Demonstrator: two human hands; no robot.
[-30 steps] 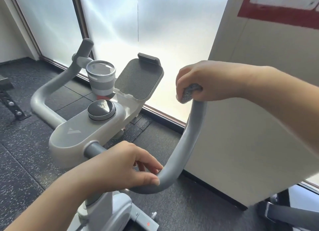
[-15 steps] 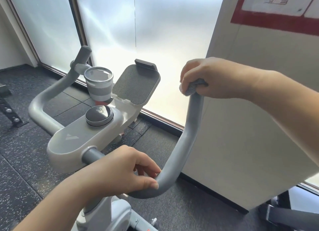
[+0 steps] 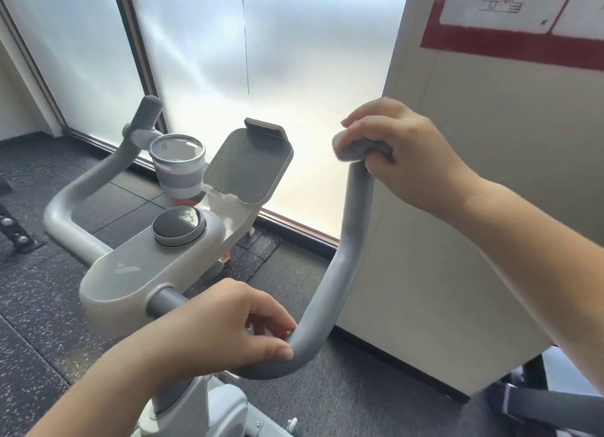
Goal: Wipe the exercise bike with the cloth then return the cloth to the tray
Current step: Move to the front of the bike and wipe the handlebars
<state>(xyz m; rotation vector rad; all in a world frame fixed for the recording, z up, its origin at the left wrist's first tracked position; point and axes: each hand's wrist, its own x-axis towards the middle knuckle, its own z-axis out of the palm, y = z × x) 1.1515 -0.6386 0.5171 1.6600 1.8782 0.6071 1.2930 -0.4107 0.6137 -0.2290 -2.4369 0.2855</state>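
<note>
The exercise bike's white console (image 3: 137,273) carries a round dark knob (image 3: 178,226), a tablet holder (image 3: 248,165) and a grey cup (image 3: 178,165). Its grey right handlebar (image 3: 340,260) curves up to its tip. My right hand (image 3: 402,155) is closed on a bunched grey cloth (image 3: 354,149) pressed over that tip. My left hand (image 3: 222,329) grips the lower bend of the same handlebar near the console. The left handlebar (image 3: 85,181) stands free. No tray is in view.
A beige partition (image 3: 474,208) with a red-edged poster stands just right of the handlebar. Frosted windows (image 3: 228,61) fill the back. Dark speckled rubber flooring (image 3: 39,338) lies below, with a piece of black equipment at the left edge.
My right hand with the cloth has slid up the right handlebar to its tip. My left hand has kept its grip on the lower bend.
</note>
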